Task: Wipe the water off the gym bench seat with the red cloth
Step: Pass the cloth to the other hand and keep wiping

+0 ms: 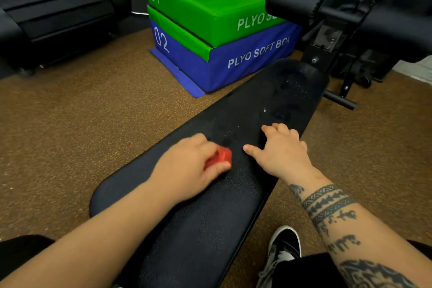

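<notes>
A long black padded bench seat [205,213] runs from the bottom centre up to the right. My left hand [189,166] is closed around a bunched red cloth [221,156] and presses it on the seat near the middle. Beside it, my right hand [282,149] rests flat on the seat with fingers spread, holding nothing. Water droplets [289,84] glisten on the far part of the seat, beyond both hands.
Stacked green and blue plyo soft boxes [217,30] stand on the brown floor beyond the bench. A black roller pad and machine frame [327,7] rise at the far right. A treadmill [58,14] sits at the upper left. My shoe [282,250] is below the bench's right edge.
</notes>
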### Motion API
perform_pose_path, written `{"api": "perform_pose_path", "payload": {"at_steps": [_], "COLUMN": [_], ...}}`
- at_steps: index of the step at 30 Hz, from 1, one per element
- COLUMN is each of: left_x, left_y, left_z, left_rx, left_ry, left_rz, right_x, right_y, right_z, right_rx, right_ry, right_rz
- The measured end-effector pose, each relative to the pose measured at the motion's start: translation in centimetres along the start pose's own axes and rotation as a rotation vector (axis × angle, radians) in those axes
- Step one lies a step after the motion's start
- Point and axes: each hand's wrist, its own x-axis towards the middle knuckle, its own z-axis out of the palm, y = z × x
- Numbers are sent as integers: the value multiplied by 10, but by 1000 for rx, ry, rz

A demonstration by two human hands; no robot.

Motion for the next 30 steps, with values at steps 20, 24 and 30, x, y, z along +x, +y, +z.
{"api": "perform_pose_path", "payload": {"at_steps": [20, 24, 30], "left_x": [51, 52, 45], "left_y": [-49, -70, -72], "left_z": [-4, -8, -24], "left_rx": [12, 68, -135], "left_ry": [110, 149, 299], "left_rz": [-396, -483, -494], "right_x": [0, -1, -1], "right_y": [6, 6, 6], "right_z": [-2, -3, -4], "right_rx": [-13, -13, -12], "right_ry": [-17, -21, -21], "right_rz": [-30, -37, -40]}}
